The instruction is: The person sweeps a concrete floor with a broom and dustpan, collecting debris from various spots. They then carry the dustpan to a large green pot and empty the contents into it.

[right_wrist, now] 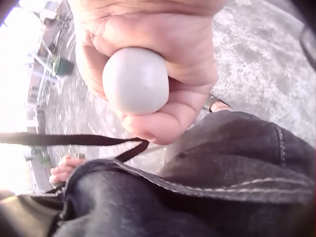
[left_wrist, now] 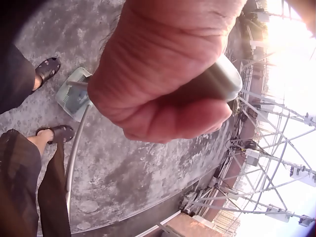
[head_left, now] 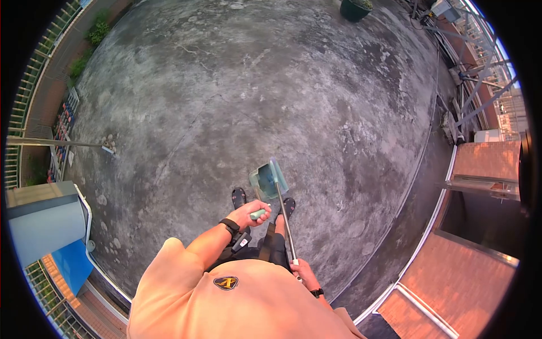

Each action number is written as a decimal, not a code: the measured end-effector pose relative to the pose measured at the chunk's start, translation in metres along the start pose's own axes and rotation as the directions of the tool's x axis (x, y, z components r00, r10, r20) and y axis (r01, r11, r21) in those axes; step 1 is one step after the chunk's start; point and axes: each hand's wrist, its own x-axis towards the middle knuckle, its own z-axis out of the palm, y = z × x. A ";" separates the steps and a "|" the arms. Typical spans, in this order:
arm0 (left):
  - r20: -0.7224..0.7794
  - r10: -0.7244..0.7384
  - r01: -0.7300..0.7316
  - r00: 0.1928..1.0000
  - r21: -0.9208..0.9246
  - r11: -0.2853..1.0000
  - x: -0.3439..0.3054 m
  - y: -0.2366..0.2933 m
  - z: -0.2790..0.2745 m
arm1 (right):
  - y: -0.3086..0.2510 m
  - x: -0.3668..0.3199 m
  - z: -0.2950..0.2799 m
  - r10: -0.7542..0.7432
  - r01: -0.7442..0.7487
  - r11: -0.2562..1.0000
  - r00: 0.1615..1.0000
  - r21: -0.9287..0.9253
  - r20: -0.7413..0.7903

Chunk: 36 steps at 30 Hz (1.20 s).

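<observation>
In the head view a pale green dustpan hangs over or rests on the floor just ahead of the feet. My left hand curls round its green handle; a short stick runs down from there to the pan. Lower and to the right, my right hand grips a long metal pole near its top. The pole's far end overlaps the dustpan, so its head does not show clearly. In the right wrist view the rounded white end of the pole sticks out of the fist.
Weathered concrete floor spreads ahead. Dark clogs are on the feet beside the dustpan. A green planter stands at the far edge, metal framing at right, a brick-coloured structure at lower right and a railing at left.
</observation>
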 end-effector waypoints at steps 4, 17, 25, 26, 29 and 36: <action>0.022 0.035 -0.034 0.999 -0.017 0.999 -0.005 0.000 0.003 | 0.006 -0.027 0.002 -0.083 0.110 0.964 0.990 0.242 -0.118; -0.024 -0.212 0.213 0.977 0.138 0.967 0.014 0.004 0.035 | -0.026 0.027 -0.169 -0.172 0.299 0.940 0.833 0.165 -0.526; -0.154 -0.241 0.278 0.958 0.295 0.914 0.046 0.005 0.093 | 0.024 0.066 -0.086 -0.044 0.093 0.985 0.950 0.147 -0.309; -0.155 -0.227 0.265 0.962 0.306 0.914 0.048 0.006 0.097 | 0.029 0.054 -0.072 -0.013 0.056 0.984 0.970 0.172 -0.242; -0.128 -0.286 0.311 0.950 0.264 0.913 0.053 0.013 0.090 | 0.045 0.028 -0.059 -0.015 0.028 0.994 0.992 0.103 -0.123; -0.126 -0.294 0.319 0.948 0.297 0.900 0.057 0.013 0.073 | 0.027 -0.036 -0.108 -0.108 0.033 0.881 0.985 0.473 0.133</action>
